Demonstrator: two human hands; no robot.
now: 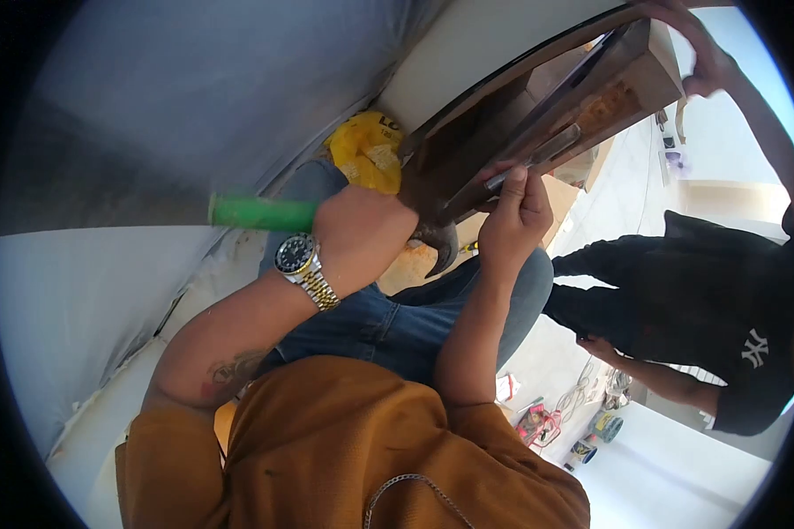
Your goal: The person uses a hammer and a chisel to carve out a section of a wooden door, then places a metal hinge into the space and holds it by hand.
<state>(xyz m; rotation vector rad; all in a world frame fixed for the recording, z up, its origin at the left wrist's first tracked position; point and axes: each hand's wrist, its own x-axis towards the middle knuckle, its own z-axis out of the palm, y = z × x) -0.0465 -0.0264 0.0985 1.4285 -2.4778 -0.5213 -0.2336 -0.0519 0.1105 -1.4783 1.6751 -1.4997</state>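
Our left hand [362,234] is wrapped tight around the green-handled claw hammer [265,213], its dark curved steel claw hanging just below the wooden frame. Our right hand [513,216] pinches a slim grey metal strip [538,154] against that long brown wooden frame [582,93], fingertips closed on it. A co-worker's hand [706,62] steadies the frame's far end; a crumpled yellow plastic bag [366,150] lies behind.

This is looking like a room under renovation: plastic sheeting [150,115] is covering the wall, paint cans [595,436] are standing on the floor.
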